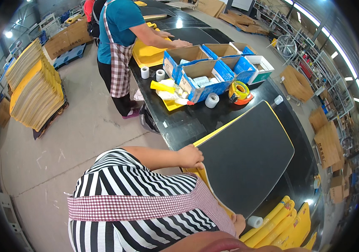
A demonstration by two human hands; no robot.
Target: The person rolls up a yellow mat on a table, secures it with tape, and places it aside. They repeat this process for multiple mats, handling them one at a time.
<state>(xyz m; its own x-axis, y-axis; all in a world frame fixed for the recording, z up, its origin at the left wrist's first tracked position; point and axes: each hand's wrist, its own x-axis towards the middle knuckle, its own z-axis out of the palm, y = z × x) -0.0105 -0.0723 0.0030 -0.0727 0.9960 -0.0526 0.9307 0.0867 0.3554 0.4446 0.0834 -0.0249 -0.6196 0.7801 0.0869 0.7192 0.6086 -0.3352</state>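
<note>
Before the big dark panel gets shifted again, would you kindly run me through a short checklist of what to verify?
1. Left hand grips the near-left corner of the dark panel: ok.
2. Right hand on the panel's near edge: cannot tell, it is mostly hidden behind the apron.
3. Panel lies flat on the black table: ok.
4. Far corner free of the tape dispenser and white tape roll: ok, both sit apart from the panel.
5. Small white roll near the panel's near-right edge: not ok, it lies close beside the edge.
6. Co-worker at the far end stays apart from the panel: ok.
</note>
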